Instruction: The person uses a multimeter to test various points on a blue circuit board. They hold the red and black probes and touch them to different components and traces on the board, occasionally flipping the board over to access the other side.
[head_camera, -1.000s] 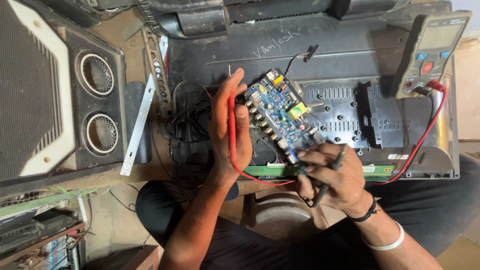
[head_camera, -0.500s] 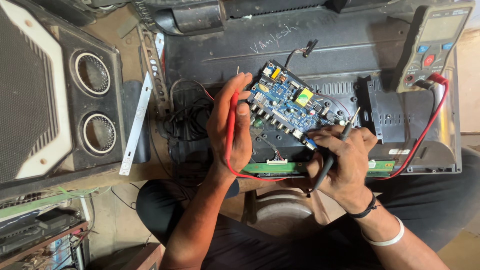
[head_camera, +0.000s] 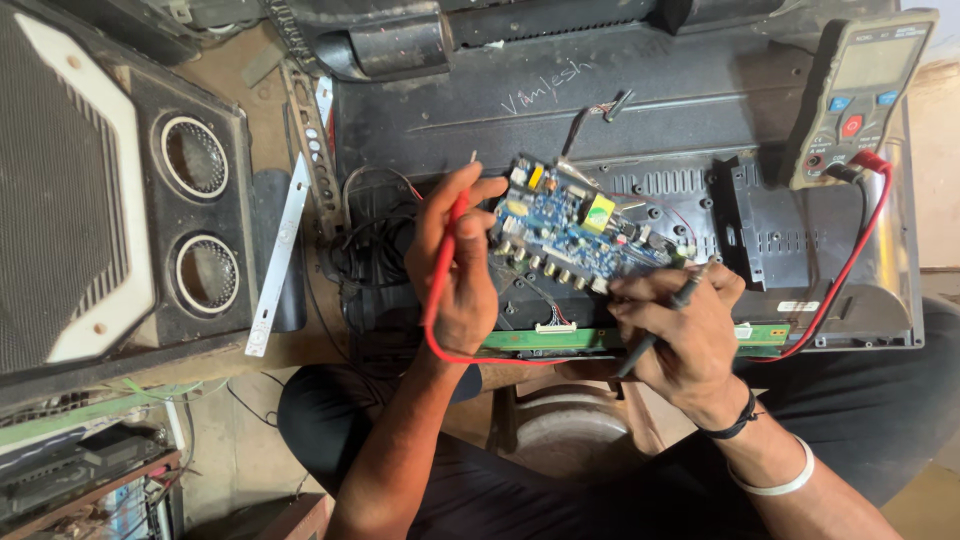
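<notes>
1. The blue circuit board (head_camera: 575, 232) lies tilted on top of the black back panel (head_camera: 660, 110). Everything below is told from this board.
2. The left hand (head_camera: 455, 265) is at the board's left edge. Its fingers are closed around a red probe (head_camera: 448, 250), tip pointing up.
3. The right hand (head_camera: 685, 325) is at the board's lower right corner. Its fingers pinch a black probe (head_camera: 665, 320). I cannot tell if the tip touches the board.
4. The board looks loose. A hard push could make it slide or tip.
5. A probe tip could slip and touch two metal bits at once, which may hurt the board.
6. The red wire (head_camera: 840, 270) runs right of the board up to the meter (head_camera: 865, 95). A tug could pull the meter over.
</notes>
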